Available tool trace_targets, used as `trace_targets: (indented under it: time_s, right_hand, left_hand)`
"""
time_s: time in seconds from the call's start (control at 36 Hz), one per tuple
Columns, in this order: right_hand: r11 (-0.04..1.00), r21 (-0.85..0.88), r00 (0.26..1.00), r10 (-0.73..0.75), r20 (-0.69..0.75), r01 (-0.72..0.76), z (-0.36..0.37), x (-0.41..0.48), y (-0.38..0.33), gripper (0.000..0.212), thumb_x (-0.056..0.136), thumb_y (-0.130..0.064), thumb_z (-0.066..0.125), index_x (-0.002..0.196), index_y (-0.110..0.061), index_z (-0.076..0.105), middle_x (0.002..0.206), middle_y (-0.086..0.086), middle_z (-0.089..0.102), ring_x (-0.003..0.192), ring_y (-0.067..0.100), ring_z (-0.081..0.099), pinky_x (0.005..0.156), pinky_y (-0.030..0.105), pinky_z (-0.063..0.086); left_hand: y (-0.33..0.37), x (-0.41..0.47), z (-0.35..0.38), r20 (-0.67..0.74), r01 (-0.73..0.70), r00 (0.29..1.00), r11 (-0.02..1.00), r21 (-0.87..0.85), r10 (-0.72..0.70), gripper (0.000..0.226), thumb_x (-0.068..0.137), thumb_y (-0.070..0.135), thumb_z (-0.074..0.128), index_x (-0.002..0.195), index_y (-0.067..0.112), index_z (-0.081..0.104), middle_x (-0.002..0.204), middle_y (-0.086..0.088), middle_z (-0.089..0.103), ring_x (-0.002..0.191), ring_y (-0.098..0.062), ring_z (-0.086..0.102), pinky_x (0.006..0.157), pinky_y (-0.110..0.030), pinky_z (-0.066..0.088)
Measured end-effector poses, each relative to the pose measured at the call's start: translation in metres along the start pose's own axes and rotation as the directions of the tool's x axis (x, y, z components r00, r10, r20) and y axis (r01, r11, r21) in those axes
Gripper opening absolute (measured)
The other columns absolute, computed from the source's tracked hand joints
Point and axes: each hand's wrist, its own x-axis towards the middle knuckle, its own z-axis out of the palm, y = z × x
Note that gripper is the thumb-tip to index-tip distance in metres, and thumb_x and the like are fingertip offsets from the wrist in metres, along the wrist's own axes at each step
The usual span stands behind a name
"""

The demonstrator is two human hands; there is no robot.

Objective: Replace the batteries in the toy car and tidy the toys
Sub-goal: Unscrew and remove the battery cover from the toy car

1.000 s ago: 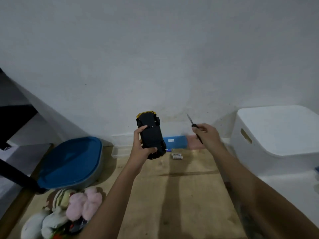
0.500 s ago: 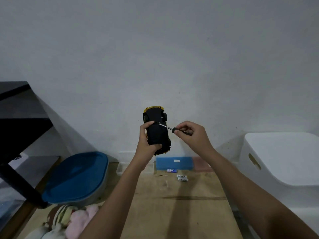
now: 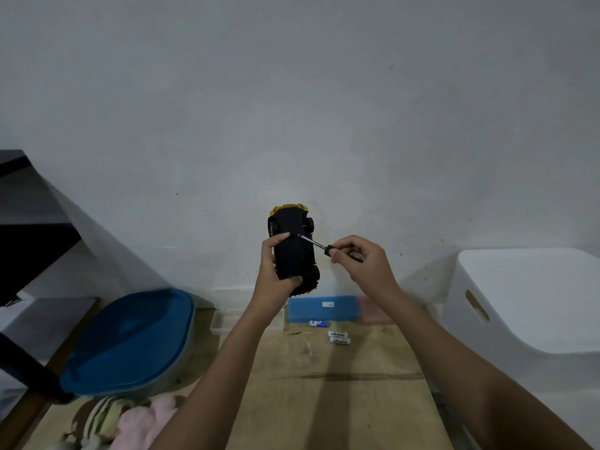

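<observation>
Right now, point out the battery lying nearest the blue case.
The blue-labelled battery, just before the blue case; the two white batteries lie farther out.

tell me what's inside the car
The car shows only its shut black underside; its inside is hidden. The right hand holds a screwdriver tip against it; the left hand grips the car.

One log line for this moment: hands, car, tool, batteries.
left hand: grips toy car, underside facing camera | right hand: pinches screwdriver, tip on car underside | batteries: loose on wooden surface
</observation>
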Motion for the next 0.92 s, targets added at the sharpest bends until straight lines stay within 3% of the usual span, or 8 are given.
trace_targets:
  time_s: [0.25,0.47,0.58,0.64,0.75,0.83,0.92]
  right_hand:
    - [0.999,-0.046,1.0,0.005,-0.013,-0.006,0.007,0.001,-0.001,0.004,0.085,-0.007,0.064,0.086,-0.01,0.066,0.072,0.002,0.066,0.063,-0.003,0.059,0.051,0.006,0.042]
    - [0.988,-0.117,0.994,0.097,-0.055,-0.103,0.007,0.004,-0.005,0.009,0.081,-0.012,0.07,0.084,-0.005,0.073,0.067,0.0,0.065,0.048,-0.005,0.053,0.042,0.005,0.036]
    - [0.97,-0.234,0.995,0.055,-0.082,-0.073,0.008,0.004,-0.012,0.013,0.076,-0.012,0.075,0.087,-0.007,0.075,0.078,0.001,0.069,0.065,-0.001,0.061,0.059,0.002,0.045]
    - [0.952,-0.303,0.996,0.017,-0.083,-0.042,0.01,0.003,-0.016,0.017,0.074,-0.007,0.076,0.091,-0.008,0.075,0.087,0.005,0.07,0.076,0.009,0.063,0.068,0.003,0.047]
    - [0.828,-0.554,0.993,-0.119,-0.017,0.089,0.015,-0.002,-0.021,0.025,0.079,-0.002,0.069,0.103,-0.01,0.071,0.098,0.009,0.061,0.09,0.02,0.059,0.081,0.024,0.048]
    - [0.686,-0.712,0.989,-0.108,0.102,0.148,0.02,-0.008,-0.025,0.021,0.09,-0.014,0.058,0.109,-0.008,0.064,0.1,0.011,0.059,0.091,0.025,0.057,0.076,0.028,0.044]
    - [0.516,-0.843,0.988,-0.062,0.143,0.154,0.022,-0.013,-0.03,0.022,0.094,-0.023,0.05,0.108,-0.008,0.059,0.096,0.013,0.064,0.084,0.03,0.06,0.064,0.033,0.045]
  left_hand:
    - [-0.004,0.003,-0.003,0.008,-0.019,1.0,1.0,0.0,0.019,0.073,0.074,-0.024,0.055,0.122,0.028,0.036,0.125,-0.006,0.043,0.091,-0.01,0.056,0.056,-0.013,0.051]
    - [-0.027,0.011,-0.008,-0.002,-0.061,0.998,0.992,0.108,0.062,0.079,0.071,-0.026,0.053,0.113,0.039,0.038,0.124,-0.012,0.044,0.107,-0.028,0.055,0.065,-0.024,0.057]
    - [-0.038,0.013,-0.012,-0.015,-0.033,0.999,0.984,0.173,0.036,0.086,0.065,-0.024,0.052,0.105,0.051,0.041,0.12,-0.016,0.044,0.102,-0.034,0.057,0.063,-0.036,0.059]
    - [-0.04,0.012,-0.011,-0.015,-0.017,1.0,0.983,0.181,0.02,0.087,0.062,-0.022,0.052,0.102,0.055,0.042,0.119,-0.018,0.044,0.1,-0.038,0.057,0.062,-0.043,0.059]
    - [-0.039,0.009,-0.005,-0.047,-0.004,0.999,0.98,0.199,0.013,0.087,0.063,-0.024,0.053,0.103,0.051,0.039,0.12,-0.016,0.044,0.101,-0.035,0.056,0.064,-0.044,0.059]
    - [-0.035,0.006,-0.003,-0.07,-0.012,0.997,0.986,0.169,0.024,0.078,0.066,-0.028,0.049,0.111,0.034,0.038,0.118,-0.015,0.044,0.097,-0.031,0.057,0.058,-0.032,0.056]
    - [-0.032,0.003,-0.003,-0.06,-0.013,0.998,0.989,0.149,0.022,0.075,0.066,-0.03,0.048,0.113,0.027,0.038,0.117,-0.016,0.046,0.093,-0.028,0.057,0.059,-0.036,0.057]
